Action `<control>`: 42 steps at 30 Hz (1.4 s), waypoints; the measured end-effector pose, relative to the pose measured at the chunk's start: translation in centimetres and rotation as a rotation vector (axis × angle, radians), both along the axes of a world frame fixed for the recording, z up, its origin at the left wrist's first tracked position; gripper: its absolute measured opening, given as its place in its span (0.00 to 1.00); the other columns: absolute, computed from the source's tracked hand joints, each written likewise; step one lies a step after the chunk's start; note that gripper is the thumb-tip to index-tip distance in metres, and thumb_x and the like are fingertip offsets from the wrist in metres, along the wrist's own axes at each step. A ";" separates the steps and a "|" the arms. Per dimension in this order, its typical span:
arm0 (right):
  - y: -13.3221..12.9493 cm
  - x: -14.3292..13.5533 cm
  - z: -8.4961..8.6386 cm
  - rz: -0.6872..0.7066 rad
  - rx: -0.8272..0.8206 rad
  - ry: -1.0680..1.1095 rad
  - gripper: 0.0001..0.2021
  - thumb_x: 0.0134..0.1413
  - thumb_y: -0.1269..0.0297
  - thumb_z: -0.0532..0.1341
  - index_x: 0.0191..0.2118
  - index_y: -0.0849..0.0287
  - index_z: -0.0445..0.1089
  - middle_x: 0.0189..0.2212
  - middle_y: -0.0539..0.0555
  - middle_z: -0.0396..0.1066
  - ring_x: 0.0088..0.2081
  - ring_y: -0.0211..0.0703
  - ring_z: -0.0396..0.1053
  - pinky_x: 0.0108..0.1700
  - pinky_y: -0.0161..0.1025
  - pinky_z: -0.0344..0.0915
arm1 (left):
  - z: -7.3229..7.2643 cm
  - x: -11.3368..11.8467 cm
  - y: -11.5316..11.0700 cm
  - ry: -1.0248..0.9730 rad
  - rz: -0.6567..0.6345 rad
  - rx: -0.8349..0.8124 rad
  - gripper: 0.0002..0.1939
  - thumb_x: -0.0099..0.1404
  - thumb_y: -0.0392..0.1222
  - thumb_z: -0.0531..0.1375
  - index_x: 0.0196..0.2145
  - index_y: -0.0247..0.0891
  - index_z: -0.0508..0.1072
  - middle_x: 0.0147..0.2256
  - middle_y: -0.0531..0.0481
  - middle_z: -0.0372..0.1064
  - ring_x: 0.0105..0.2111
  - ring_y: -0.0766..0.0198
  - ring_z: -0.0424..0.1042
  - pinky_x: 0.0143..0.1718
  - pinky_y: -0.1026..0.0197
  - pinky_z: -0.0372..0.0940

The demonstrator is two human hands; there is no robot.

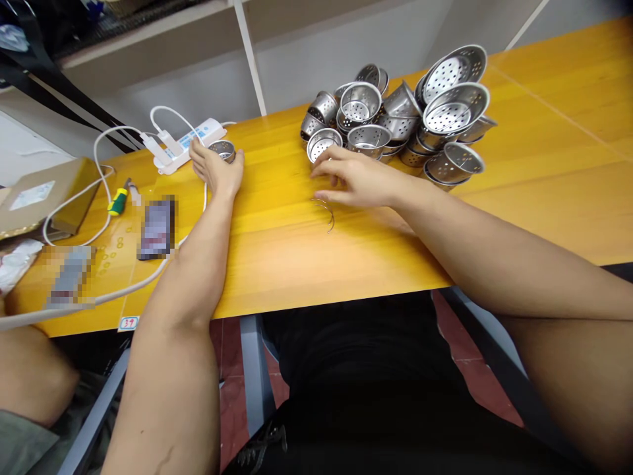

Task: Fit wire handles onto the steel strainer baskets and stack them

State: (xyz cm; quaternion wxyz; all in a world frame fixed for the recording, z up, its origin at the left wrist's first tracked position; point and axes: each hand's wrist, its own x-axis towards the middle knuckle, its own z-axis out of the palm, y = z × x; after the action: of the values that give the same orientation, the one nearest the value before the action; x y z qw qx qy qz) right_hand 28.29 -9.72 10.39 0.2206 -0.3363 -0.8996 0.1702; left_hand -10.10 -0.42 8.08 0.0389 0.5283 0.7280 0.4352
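My left hand [217, 171] is at the back left of the table, its fingers and thumb around a small perforated metal cup [223, 150]. My right hand [353, 177] hovers in front of a heap of similar cups, with thumb and fingers apart and nothing visible between them. Just below its fingertips lie thin curved wires [331, 221] on the wood. The heap holds small perforated metal cups [360, 104], some nested, some tipped on their sides. Wider perforated metal bowls [455, 109] are stacked at its right end.
A white power strip [190, 145] with plugged-in cables lies beside my left hand. Further left are a green-yellow screwdriver [117, 201], two blurred phone-like things [157, 227], small yellowish rings [113, 255] and a cardboard box [47, 198]. Another person's limb [34, 369] shows at lower left.
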 end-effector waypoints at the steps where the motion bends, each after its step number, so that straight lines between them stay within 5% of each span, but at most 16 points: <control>1: 0.0 -0.3 -0.4 -0.076 0.058 0.016 0.28 0.84 0.43 0.71 0.76 0.53 0.84 0.77 0.69 0.76 0.62 0.68 0.85 0.71 0.64 0.82 | -0.6 -0.1 0.5 0.028 -0.113 0.078 0.44 0.80 0.54 0.79 0.82 0.40 0.67 0.93 0.32 0.55 1.01 0.40 0.27 1.02 0.28 0.29; 3: 0.3 -1.0 -1.4 -0.199 0.141 -0.014 0.29 0.86 0.48 0.68 0.81 0.55 0.79 0.78 0.71 0.76 0.66 0.72 0.83 0.72 0.67 0.82 | -1.5 0.2 1.1 0.090 -0.371 0.211 0.42 0.85 0.66 0.72 0.82 0.41 0.68 0.92 0.36 0.60 1.00 0.49 0.14 0.99 0.27 0.22; 4: 0.5 -1.4 -1.9 -0.251 0.160 -0.048 0.27 0.87 0.51 0.65 0.80 0.56 0.78 0.76 0.71 0.77 0.66 0.74 0.83 0.71 0.69 0.83 | -1.9 0.6 1.2 0.111 -0.481 0.246 0.44 0.83 0.71 0.73 0.82 0.45 0.69 0.91 0.37 0.61 1.00 0.49 0.17 1.00 0.28 0.24; 8: 1.7 -2.8 -3.2 -0.392 0.166 -0.136 0.21 0.93 0.57 0.55 0.68 0.59 0.84 0.67 0.72 0.81 0.58 0.71 0.85 0.67 0.70 0.85 | -2.3 3.2 0.1 0.129 -0.752 0.212 0.51 0.70 0.75 0.81 0.79 0.53 0.71 0.91 0.36 0.59 0.97 0.31 0.48 1.01 0.25 0.41; 13: 1.6 -3.8 -2.4 -0.411 0.197 -0.148 0.19 0.94 0.56 0.57 0.63 0.58 0.85 0.65 0.69 0.81 0.57 0.67 0.85 0.63 0.62 0.84 | -2.9 4.6 -1.1 0.222 -1.021 0.143 0.51 0.74 0.78 0.77 0.80 0.48 0.72 0.86 0.32 0.69 0.89 0.28 0.68 0.96 0.24 0.58; 18: 0.1 -4.5 -1.5 -0.294 0.217 -0.031 0.17 0.91 0.59 0.58 0.67 0.51 0.83 0.68 0.64 0.80 0.62 0.68 0.83 0.65 0.61 0.82 | -4.3 5.3 -0.7 0.165 -1.136 0.106 0.62 0.72 0.81 0.79 0.87 0.47 0.64 0.86 0.29 0.70 0.86 0.28 0.74 0.91 0.27 0.69; 23: -0.2 -4.8 -1.9 -0.141 0.235 0.090 0.13 0.88 0.61 0.61 0.63 0.53 0.82 0.65 0.64 0.81 0.59 0.65 0.82 0.64 0.58 0.81 | -5.6 6.1 0.0 0.097 -1.232 0.126 0.63 0.75 0.86 0.74 0.89 0.50 0.58 0.85 0.31 0.70 0.84 0.29 0.77 0.87 0.25 0.74; 30: 1.0 -4.6 -3.3 -0.019 0.254 0.186 0.11 0.87 0.60 0.62 0.56 0.54 0.84 0.59 0.65 0.81 0.57 0.64 0.83 0.62 0.58 0.81 | -5.2 6.2 -0.3 0.112 -1.247 0.216 0.55 0.79 0.84 0.71 0.87 0.50 0.65 0.84 0.34 0.71 0.88 0.29 0.71 0.93 0.27 0.66; 42: 1.7 -2.3 -1.5 -0.076 0.280 0.196 0.20 0.89 0.40 0.65 0.66 0.47 0.83 0.74 0.68 0.75 0.72 0.74 0.77 0.77 0.74 0.79 | -5.4 5.9 1.1 0.153 -1.245 0.271 0.57 0.80 0.85 0.70 0.89 0.51 0.61 0.85 0.33 0.70 0.88 0.29 0.71 0.95 0.24 0.59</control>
State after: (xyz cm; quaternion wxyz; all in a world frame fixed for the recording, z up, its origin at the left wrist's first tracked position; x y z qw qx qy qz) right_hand 25.95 -7.99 8.87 0.3583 -0.3178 -0.8753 0.0668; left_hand -4.21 0.72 2.69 0.1650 0.8819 0.2243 0.3804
